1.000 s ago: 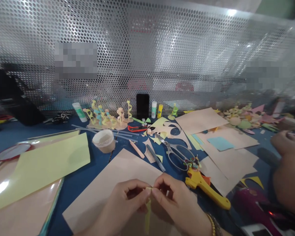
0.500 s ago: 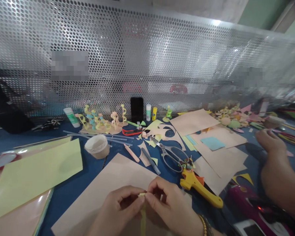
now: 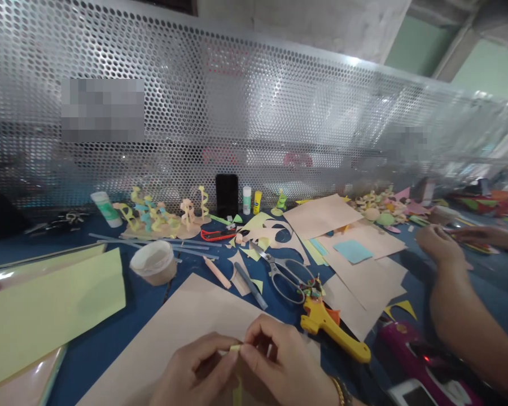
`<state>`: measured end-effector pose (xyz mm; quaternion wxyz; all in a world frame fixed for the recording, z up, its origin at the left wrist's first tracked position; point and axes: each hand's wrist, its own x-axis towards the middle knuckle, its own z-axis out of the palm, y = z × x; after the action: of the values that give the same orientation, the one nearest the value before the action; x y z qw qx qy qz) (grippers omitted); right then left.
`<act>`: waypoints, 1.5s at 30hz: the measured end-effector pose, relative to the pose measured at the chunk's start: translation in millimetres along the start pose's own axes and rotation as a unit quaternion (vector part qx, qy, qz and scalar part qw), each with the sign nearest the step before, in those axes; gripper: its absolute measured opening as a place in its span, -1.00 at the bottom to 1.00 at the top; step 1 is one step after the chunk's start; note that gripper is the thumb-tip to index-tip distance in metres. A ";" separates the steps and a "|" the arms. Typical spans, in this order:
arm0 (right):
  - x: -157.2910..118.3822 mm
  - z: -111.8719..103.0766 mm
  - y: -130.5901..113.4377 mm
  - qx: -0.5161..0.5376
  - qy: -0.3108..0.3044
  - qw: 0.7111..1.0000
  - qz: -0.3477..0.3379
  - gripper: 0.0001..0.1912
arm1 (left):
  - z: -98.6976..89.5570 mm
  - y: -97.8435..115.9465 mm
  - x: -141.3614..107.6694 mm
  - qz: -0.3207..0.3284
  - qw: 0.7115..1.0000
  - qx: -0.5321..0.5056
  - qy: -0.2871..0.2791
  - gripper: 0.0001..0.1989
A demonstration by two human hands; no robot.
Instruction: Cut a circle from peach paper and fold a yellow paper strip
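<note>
Both my hands meet at the bottom centre, above a large pinkish sheet of paper (image 3: pixel 165 332). A narrow yellow paper strip (image 3: pixel 237 389) hangs down between them, its upper end folded or rolled at the fingertips. My left hand (image 3: pixel 203 366) pinches that end between thumb and forefinger. From the other side, my right hand (image 3: pixel 283 361) closes its thumb and fingers on the same end; a gold bracelet circles that wrist. Just beyond lie a grey-blue pen-like stick (image 3: pixel 250 285), a pink paper roll (image 3: pixel 217 273), scissors (image 3: pixel 283 273) and a yellow glue gun (image 3: pixel 334 332).
A white paper-lined cup (image 3: pixel 154 262) stands left, near yellow sheets (image 3: pixel 55 310). Curled paper figures (image 3: pixel 156 214), glue sticks (image 3: pixel 246 200) and a black phone (image 3: pixel 227 195) line the back by a perforated metal screen (image 3: pixel 254 101). At right, another person's arm (image 3: pixel 452 287) reaches in.
The view has shifted, so the table's things appear further left and slightly lower. My hands keep their pinch on the yellow strip. Another hand has come into view at the far right.
</note>
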<state>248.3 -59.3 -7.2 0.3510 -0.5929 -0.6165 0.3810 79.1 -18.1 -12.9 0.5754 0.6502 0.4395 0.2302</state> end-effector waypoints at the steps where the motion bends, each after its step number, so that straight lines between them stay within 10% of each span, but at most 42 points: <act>1: -0.1 0.5 1.3 0.001 0.001 1.000 0.001 -0.90 | 0.5 -1.4 0.4 -0.001 1.000 -0.008 -0.001 -0.77; 20: -1.2 -2.4 8.8 -0.006 -0.011 1.000 0.024 -0.79 | 7.0 -5.2 6.3 -0.001 0.995 -0.100 0.001 -0.81; 37: 4.0 -1.1 10.0 0.266 -0.040 0.957 0.111 -0.59 | 6.0 5.9 9.7 -0.036 0.990 -0.136 -0.009 -0.83; 45: 0.8 -3.2 6.4 0.185 -0.040 0.976 0.105 -0.66 | 6.4 -0.5 12.2 -0.047 0.989 -0.138 0.005 -0.84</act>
<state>254.0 -58.3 -11.4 0.3875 -0.5640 -0.4830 0.5463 90.3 -11.4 -17.4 0.6673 0.5421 0.4371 0.2643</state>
